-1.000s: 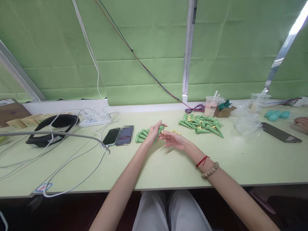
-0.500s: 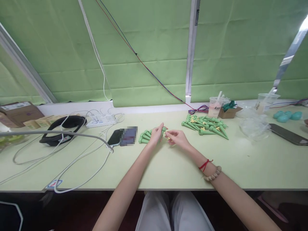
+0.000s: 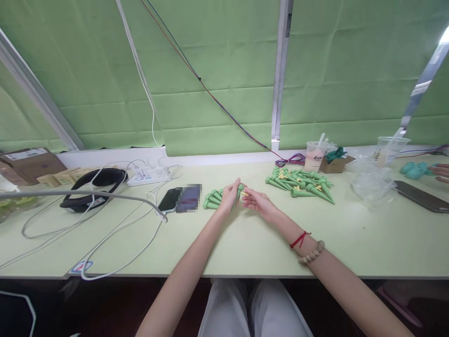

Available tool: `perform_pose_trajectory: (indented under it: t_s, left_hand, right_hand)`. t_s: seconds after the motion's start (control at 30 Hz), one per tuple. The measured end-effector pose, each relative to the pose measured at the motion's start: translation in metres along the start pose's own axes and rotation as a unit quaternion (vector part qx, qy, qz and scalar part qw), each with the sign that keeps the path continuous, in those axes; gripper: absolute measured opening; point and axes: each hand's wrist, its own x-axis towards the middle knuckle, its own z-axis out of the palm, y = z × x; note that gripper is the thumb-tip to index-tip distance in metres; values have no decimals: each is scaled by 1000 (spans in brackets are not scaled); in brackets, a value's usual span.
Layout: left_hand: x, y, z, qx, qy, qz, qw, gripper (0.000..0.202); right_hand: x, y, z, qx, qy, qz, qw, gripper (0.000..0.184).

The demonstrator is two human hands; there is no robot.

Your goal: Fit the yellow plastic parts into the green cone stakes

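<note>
My left hand (image 3: pixel 229 196) is closed around a green cone-shaped spike (image 3: pixel 239 189), held just above the pale green table (image 3: pixel 245 243). My right hand (image 3: pixel 257 201) pinches a small yellow piece (image 3: pixel 244 193) against the spike's wide end. A small bundle of green spikes (image 3: pixel 211 200) lies just left of my left hand. A larger pile of green spikes with yellow pieces (image 3: pixel 301 183) lies to the right and further back.
A phone (image 3: pixel 169 200) and a blurred card lie left of the spikes. White cables (image 3: pixel 105 234), a power strip (image 3: pixel 149 176) and black headphones (image 3: pixel 93 187) fill the left side. Cups (image 3: pixel 313 157), plastic bags (image 3: pixel 370 182), a tablet (image 3: pixel 421 196) and another person's hand (image 3: pixel 440 172) are at right.
My right hand has gone from open, palm up, to pinching a yellow piece, and has brought it against the spike in my left hand. The view shifted slightly.
</note>
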Motion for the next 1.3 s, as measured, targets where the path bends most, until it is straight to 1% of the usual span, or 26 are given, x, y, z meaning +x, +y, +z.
perform_pose_trajectory:
  t_s: [0.07, 0.13, 0.33, 0.47, 0.57, 0.63, 0.7, 0.73, 0.8, 0.83, 0.93, 0.97, 1.0, 1.03, 1.13, 1.17, 1.23, 1.3]
  left_hand:
    - [0, 1, -1, -19, -4, 12, 1000, 43]
    - [0, 1, -2, -25, -23, 25, 999, 45]
    - [0, 1, -3, 2, -33, 50, 998, 44]
    - [-1, 2, -4, 19, -40, 63, 997, 45]
    - [-1, 1, -4, 49, -44, 69, 995, 45]
    - [0, -1, -3, 71, -36, 65, 995, 45]
    - [1, -4, -2, 88, -19, 56, 994, 45]
    - [2, -5, -1, 93, -12, 51, 994, 45]
    - [4, -8, 0, 95, -2, 43, 995, 45]
    - [5, -8, 1, 92, 1, 39, 995, 45]
    - [7, -7, 1, 74, 8, 26, 997, 45]
    - [8, -6, 1, 65, 8, 24, 998, 46]
    - [8, -5, 0, 52, 9, 20, 998, 47]
    - [8, -4, -1, 36, 13, 17, 999, 48]
    - [8, -1, -3, -3, 28, 16, 999, 50]
    - [7, 0, -4, -9, 30, 17, 999, 51]
    - [6, 2, -4, -8, 18, 17, 1000, 51]
    - [4, 5, -4, -2, -10, 15, 1000, 50]
  right_hand:
    - [1, 0, -3, 54, -47, 30, 997, 11]
    - [2, -1, -6, 78, -75, 57, 992, 7]
    - [2, 0, -9, 119, -78, 79, 987, 9]
    - [1, -3, -11, 100, -87, 102, 986, 9]
    - [1, -5, -11, 34, -85, 103, 990, 5]
    - [1, -2, -9, -28, -53, 68, 996, 8]
    - [3, 2, -6, -91, 5, -3, 996, 15]
    - [4, 5, -4, -122, 37, -43, 991, 18]
    - [6, 9, -2, -170, 65, -110, 977, 17]
    - [7, 11, -1, -180, 73, -135, 972, 17]
    - [8, 11, -1, -203, 68, -207, 955, 18]
    - [8, 10, 0, -200, 65, -215, 954, 21]
    - [7, 9, 0, -191, 64, -205, 958, 23]
    - [7, 7, 0, -180, 63, -178, 965, 25]
    - [5, 1, -1, -133, 41, -41, 989, 28]
    - [5, -1, -2, -112, 23, 7, 993, 29]
    - [4, -4, -3, -61, -32, 86, 994, 33]
    - [3, -6, -5, -11, -92, 136, 986, 30]
